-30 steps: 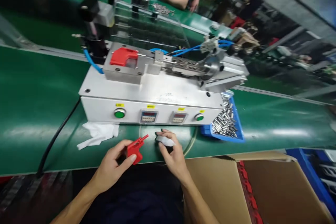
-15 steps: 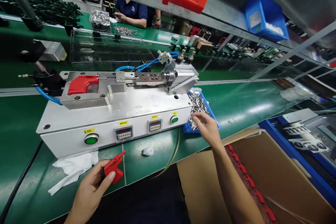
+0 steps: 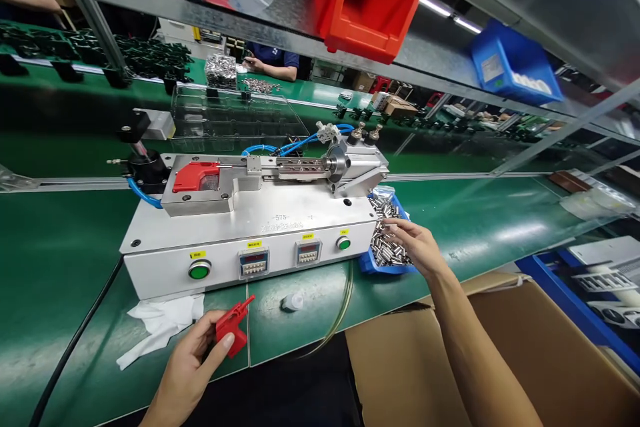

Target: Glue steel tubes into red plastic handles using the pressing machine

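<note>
My left hand (image 3: pixel 195 357) is closed on a red plastic gun-shaped part (image 3: pixel 233 332), its thin end pointing up and right, low in front of the machine. My right hand (image 3: pixel 417 247) is above a blue bin (image 3: pixel 387 268) of small metal pins (image 3: pixel 390 252), thumb and fingertips pinched together around what looks like one pin. Left of that hand stands a bench machine (image 3: pixel 250 227) with green buttons and small counters on its front. Another red part (image 3: pixel 195 177) lies in the metal fixture at the machine's left end, a thin rod reaching its right side.
A white cloth (image 3: pixel 163 323) and a small white cap (image 3: pixel 293 302) lie before the machine. An open cardboard box (image 3: pixel 400 367) is under my right arm. Overhead, a shelf carries a red bin (image 3: pixel 370 27) and a blue bin. A co-worker (image 3: pixel 275 63) sits across the bench.
The view has shifted, so the machine appears farther right and lower. My right hand has its fingertips pinched over the pins; my left hand still holds the red part.
</note>
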Demonstrator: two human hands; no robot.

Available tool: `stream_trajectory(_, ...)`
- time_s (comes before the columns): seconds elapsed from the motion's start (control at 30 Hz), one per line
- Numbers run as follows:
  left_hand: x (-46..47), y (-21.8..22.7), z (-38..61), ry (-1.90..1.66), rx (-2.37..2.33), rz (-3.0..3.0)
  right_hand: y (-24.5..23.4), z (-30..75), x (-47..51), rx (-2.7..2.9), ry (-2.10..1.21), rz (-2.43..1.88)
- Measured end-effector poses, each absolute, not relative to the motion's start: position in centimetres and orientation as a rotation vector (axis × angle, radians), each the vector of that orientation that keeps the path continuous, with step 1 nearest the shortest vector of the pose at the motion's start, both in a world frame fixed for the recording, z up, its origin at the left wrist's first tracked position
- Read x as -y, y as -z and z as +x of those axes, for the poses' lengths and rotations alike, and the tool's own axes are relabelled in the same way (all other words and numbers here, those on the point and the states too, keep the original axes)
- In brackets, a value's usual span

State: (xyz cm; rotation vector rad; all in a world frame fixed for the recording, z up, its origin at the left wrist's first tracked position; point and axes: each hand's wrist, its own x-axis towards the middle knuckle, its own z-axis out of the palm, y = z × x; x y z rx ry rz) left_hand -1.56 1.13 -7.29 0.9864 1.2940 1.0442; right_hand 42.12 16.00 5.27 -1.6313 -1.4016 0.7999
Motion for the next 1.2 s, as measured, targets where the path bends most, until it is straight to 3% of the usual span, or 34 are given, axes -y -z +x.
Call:
stream_trajectory(0.17, -1.6, 8.7, -2.4, -1.018, -1.249, 0.999, -8.3, 40.1, -15.1, 1.204, -0.987, -1.440)
stream_trajectory(0.37, -2.2, 9.5, -2.8, -0.979, -1.157, 1.024, -10.9, 36.3, -15.5, 1.228, -0.963, -1.314)
stream_trajectory(0.6, -2.7, 8.2, -1.0, -1.111, -1.100, 1.068, -12.9, 27.8, -19.9, 1.741, -0.654, -1.124)
stream_trajectory(0.83, -3.4, 8.7, -0.8, -1.163, -1.116, 1.099, -12.1, 15.3, -27.7, 2.295, -0.016, -0.983)
stream_trajectory(1.2, -3.7, 7.7, -0.9, -1.143, -1.129, 1.173, -13.6, 13.4, -28.2, 2.656, 0.156, -1.067)
